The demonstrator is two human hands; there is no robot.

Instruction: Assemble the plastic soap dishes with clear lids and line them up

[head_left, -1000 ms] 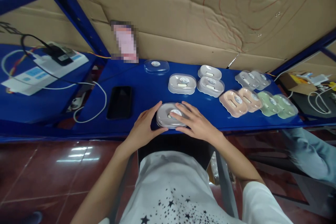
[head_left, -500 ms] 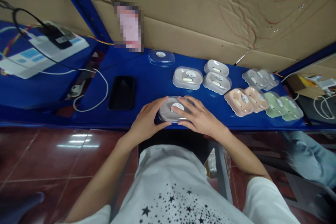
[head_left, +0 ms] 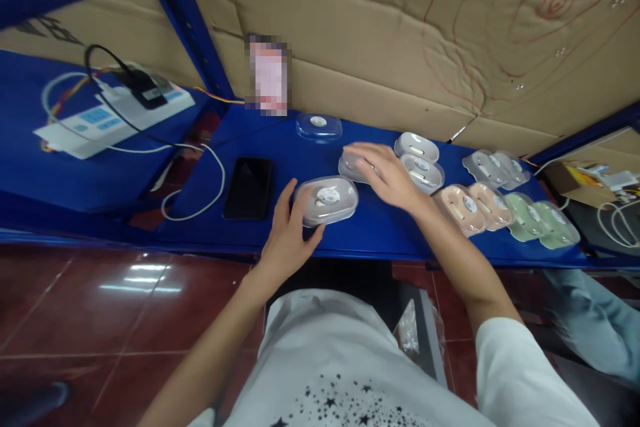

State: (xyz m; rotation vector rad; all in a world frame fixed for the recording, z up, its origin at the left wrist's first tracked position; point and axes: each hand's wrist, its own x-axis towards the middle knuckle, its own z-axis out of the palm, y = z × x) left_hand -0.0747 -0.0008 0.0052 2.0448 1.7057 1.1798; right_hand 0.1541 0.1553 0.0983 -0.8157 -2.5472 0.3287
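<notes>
My left hand (head_left: pixel 290 230) grips the left end of an oval grey soap dish (head_left: pixel 340 201) with a clear lid and a round white label, thumb at the near side and fingers at the far side. The dish is close to the front edge of the blue table. My right hand (head_left: pixel 383 170) reaches over a second lidded grey soap dish (head_left: pixel 350 168) just behind it, fingers stretched across its top; much of that dish is hidden. Whether the right fingers press on it I cannot tell. A loose clear lid (head_left: pixel 319 127) with a label lies farther back.
Lidded soap dishes stand to the right: grey (head_left: pixel 423 172), pink (head_left: pixel 457 209), green (head_left: pixel 525 217) and more grey at the back. A black phone (head_left: pixel 249 188), a white cable (head_left: pixel 220 177) and a power strip (head_left: pixel 120 117) are left. Cardboard (head_left: pixel 350 47) walls the back.
My right hand has let go of the front soap dish and moved back over the second one. The left hand stays on the front dish. The camera view has shifted slightly.
</notes>
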